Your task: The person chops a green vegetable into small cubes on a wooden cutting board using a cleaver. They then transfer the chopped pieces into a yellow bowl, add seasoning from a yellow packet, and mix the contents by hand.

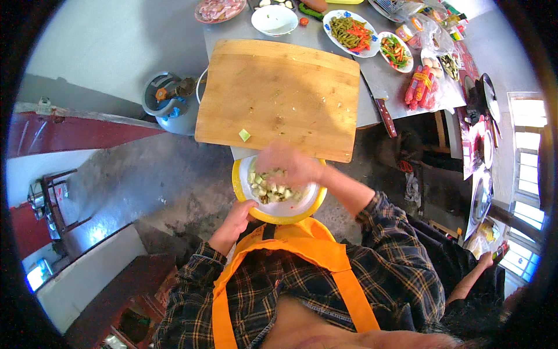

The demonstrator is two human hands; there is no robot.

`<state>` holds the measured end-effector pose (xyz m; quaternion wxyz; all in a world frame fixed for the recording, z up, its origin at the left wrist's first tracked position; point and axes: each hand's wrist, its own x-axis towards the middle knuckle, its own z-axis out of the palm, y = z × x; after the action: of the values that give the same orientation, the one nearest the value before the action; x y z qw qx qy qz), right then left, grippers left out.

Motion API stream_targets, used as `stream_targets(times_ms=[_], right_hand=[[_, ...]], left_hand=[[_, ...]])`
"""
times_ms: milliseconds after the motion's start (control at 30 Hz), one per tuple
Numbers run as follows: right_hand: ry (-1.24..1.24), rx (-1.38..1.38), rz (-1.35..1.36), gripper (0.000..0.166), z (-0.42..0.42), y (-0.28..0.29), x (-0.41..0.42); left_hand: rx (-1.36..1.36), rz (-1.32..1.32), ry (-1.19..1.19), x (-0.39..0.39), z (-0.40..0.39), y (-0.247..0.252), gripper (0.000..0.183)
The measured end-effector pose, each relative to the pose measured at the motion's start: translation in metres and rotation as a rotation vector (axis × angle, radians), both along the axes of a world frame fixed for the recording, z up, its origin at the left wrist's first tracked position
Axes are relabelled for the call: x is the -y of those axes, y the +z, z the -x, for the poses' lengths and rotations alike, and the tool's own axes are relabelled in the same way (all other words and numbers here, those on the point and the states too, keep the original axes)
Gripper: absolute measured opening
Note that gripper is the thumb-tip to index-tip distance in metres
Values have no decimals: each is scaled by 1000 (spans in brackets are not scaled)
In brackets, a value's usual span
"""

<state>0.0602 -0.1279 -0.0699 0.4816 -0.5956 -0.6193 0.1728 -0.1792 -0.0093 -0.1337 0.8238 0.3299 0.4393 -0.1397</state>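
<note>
With my left hand [236,221] I grip the lower left rim of a white bowl with a yellow rim [308,212]. Pale green diced vegetable pieces [272,192] lie in the bowl. My right hand [287,165], blurred, is over the bowl beside the board's near edge; whether it holds anything is hidden. Just beyond the bowl, a wooden cutting board [279,96] rests on the table, with a single pale green piece [244,135] near its lower left edge and small scraps scattered over it.
A knife with a reddish handle [386,118] lies right of the board. Beyond stand a white bowl [274,20], a plate of green and red strips [352,34] and a plate of raw meat [219,9]. Packaged sausages [421,88] are at right. Another person's hand [486,259] shows lower right.
</note>
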Motion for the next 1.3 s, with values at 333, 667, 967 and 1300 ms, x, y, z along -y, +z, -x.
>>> stream_targets(times_ms=[333,667,967,1300], right_hand=[[-292,221,118,17,-78,-16,-99],[-431,-273,266,20,-47,12,5],[-335,-154,119,17,25,-17,1],[-515,29,182,21,-2,-21,-21]], left_hand=[[-67,-8,52,4,13,-13,46],[-18,83,92,-6,31,-1,42],[156,-32,-98,-3,28,-6,47],[-78,69,18,-18,26,-13,45]])
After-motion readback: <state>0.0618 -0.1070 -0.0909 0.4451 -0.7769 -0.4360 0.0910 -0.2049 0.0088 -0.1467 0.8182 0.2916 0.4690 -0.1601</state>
